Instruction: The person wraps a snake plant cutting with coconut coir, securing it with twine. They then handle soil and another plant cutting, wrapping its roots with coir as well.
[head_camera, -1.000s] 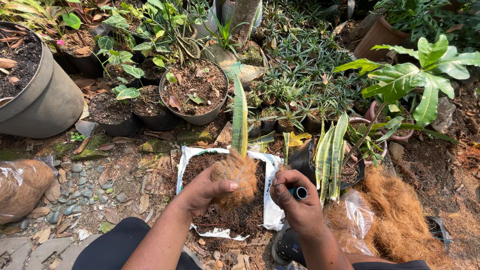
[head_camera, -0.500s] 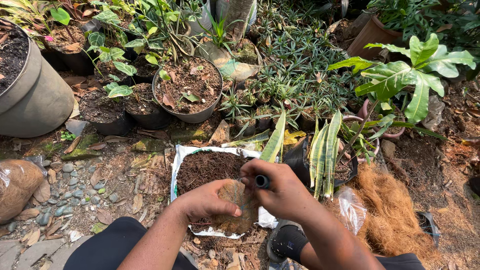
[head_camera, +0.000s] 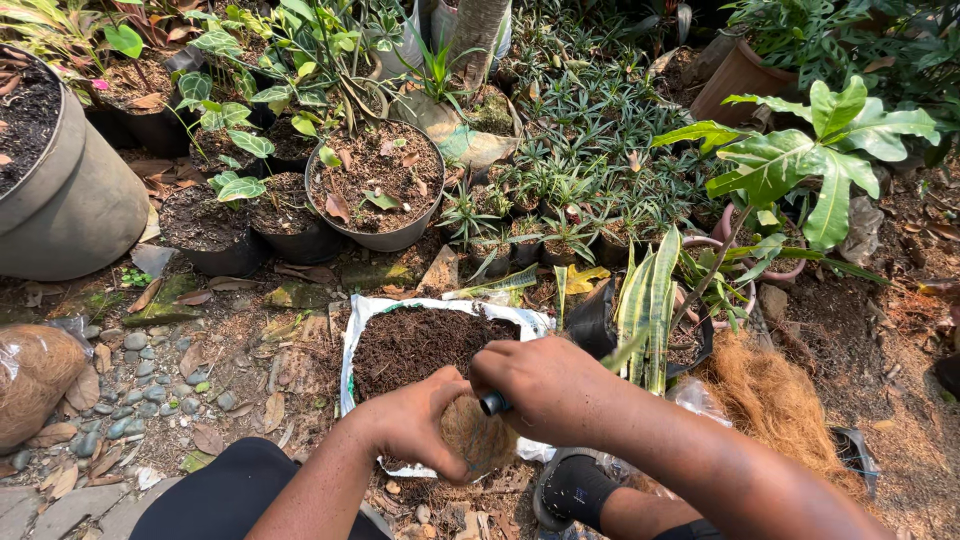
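The big white sack of dark soil (head_camera: 420, 340) lies open on the ground, right in front of the person. Over its near edge, the left hand (head_camera: 415, 420) cups a round brown root ball (head_camera: 478, 440) wrapped in coconut fibre. The right hand (head_camera: 545, 385) is closed around a small dark tool handle (head_camera: 492, 403) and presses on top of the ball, crossing over the left. To do this well, I think the ball should stay over the sack so loose bits drop into the soil, with a soft squeeze.

Room is tight. A black pot with a striped snake plant (head_camera: 645, 310) stands just beside the right hand. A pile of loose coconut fibre (head_camera: 775, 405) sits further right. Small potted plants (head_camera: 545, 225) crowd behind the sack. The pebbles (head_camera: 120, 380) on the left leave more room.
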